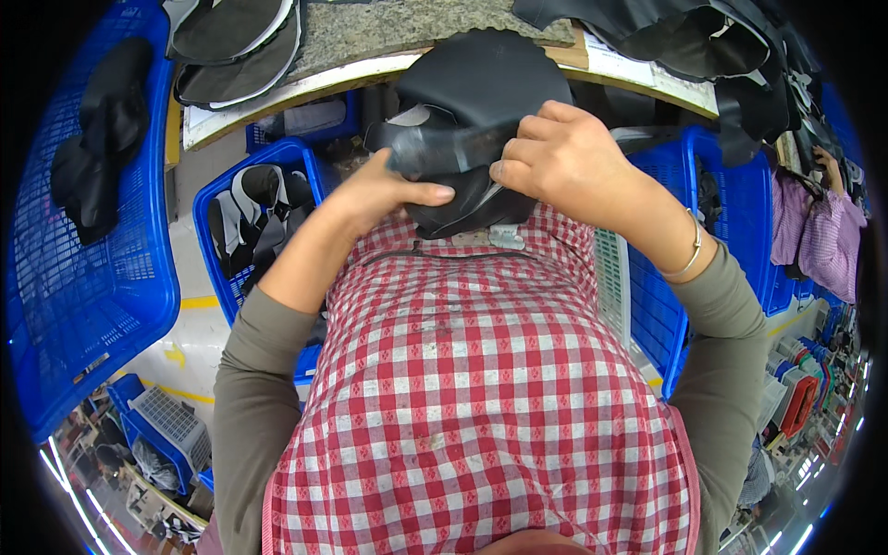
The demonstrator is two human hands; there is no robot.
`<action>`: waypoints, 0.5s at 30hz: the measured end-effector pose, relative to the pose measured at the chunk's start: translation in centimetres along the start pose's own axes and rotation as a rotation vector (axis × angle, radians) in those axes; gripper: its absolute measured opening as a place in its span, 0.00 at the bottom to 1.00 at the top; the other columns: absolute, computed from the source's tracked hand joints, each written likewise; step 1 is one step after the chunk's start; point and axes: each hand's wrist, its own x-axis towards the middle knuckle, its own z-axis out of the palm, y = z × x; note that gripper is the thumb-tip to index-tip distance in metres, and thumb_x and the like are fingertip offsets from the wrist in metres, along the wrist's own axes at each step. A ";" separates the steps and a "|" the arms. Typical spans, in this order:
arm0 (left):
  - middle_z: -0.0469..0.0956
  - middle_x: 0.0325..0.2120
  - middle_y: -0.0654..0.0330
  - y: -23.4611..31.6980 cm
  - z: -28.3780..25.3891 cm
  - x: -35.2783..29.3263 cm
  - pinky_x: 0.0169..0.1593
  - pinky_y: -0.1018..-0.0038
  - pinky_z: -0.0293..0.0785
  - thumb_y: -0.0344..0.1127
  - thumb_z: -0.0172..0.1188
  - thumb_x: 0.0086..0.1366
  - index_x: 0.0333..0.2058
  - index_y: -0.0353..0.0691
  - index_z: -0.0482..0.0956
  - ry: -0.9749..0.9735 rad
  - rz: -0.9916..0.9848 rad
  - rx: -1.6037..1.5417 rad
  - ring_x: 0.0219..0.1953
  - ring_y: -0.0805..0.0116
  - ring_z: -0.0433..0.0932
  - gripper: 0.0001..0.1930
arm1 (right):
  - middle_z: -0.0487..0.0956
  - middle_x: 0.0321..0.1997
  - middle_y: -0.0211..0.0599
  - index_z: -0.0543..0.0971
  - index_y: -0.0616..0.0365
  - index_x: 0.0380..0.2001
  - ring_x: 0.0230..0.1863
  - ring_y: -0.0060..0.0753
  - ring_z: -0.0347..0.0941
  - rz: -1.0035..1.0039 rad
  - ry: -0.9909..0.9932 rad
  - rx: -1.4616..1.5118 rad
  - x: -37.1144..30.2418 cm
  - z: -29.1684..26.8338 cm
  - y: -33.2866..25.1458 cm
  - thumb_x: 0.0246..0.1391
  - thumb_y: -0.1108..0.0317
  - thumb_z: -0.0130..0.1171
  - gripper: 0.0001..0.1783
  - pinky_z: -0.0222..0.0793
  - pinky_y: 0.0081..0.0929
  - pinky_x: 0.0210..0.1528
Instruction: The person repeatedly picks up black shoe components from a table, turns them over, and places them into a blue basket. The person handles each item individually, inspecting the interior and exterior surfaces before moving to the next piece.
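Note:
A black leather-like shoe upper lies over the bench edge and hangs down in front of my apron. Its lower part is folded, and a pale grey lining shows at one fold on the left. My left hand grips the folded part from the left, thumb on top and fingers mostly hidden behind it. On the other side, my right hand pinches the material near its edge, thumb and curled fingers pressed together. The two hands are a short way apart, close to my waist.
The workbench runs along the far side, with black and white uppers at left and more black pieces at right. Blue crates stand on both sides: one with cut pieces, a tall one, another. Another person's sleeve shows far right.

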 end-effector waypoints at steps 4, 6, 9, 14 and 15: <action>0.80 0.27 0.57 0.7 1.9 -0.3 0.34 0.70 0.76 0.31 0.78 0.55 0.37 0.32 0.78 0.567 0.834 1.060 0.31 0.76 0.81 0.18 | 0.79 0.23 0.23 0.83 0.46 0.26 0.31 0.28 0.77 0.105 0.008 0.098 -0.3 0.8 -0.6 0.43 0.65 0.66 0.04 0.71 0.28 0.38; 0.81 0.30 0.57 2.7 1.6 -1.1 0.36 0.71 0.78 0.28 0.75 0.58 0.39 0.32 0.79 0.414 0.593 1.029 0.35 0.74 0.83 0.15 | 0.80 0.23 0.24 0.83 0.46 0.26 0.30 0.27 0.78 0.137 0.013 0.086 -0.3 0.9 -1.1 0.42 0.65 0.66 0.04 0.72 0.29 0.37; 0.87 0.41 0.58 6.0 0.5 -2.7 0.49 0.74 0.82 0.21 0.66 0.65 0.52 0.34 0.82 0.283 0.263 0.626 0.44 0.71 0.86 0.16 | 0.80 0.23 0.24 0.83 0.46 0.25 0.31 0.27 0.78 0.156 0.026 0.083 -0.3 0.4 -1.8 0.41 0.65 0.66 0.04 0.72 0.29 0.37; 0.86 0.40 0.55 6.3 2.4 -1.4 0.49 0.73 0.81 0.20 0.65 0.65 0.52 0.29 0.82 -0.193 0.555 0.621 0.42 0.71 0.85 0.16 | 0.82 0.24 0.26 0.84 0.48 0.26 0.30 0.30 0.79 0.180 -0.039 0.070 -0.1 0.3 -2.9 0.42 0.65 0.68 0.05 0.73 0.29 0.36; 0.86 0.38 0.58 6.0 2.7 -0.7 0.48 0.74 0.81 0.21 0.64 0.67 0.50 0.29 0.83 -0.197 0.432 0.580 0.40 0.73 0.84 0.13 | 0.84 0.25 0.27 0.85 0.48 0.27 0.30 0.31 0.80 0.192 -0.040 0.088 -0.2 0.5 -3.0 0.43 0.64 0.69 0.06 0.74 0.30 0.36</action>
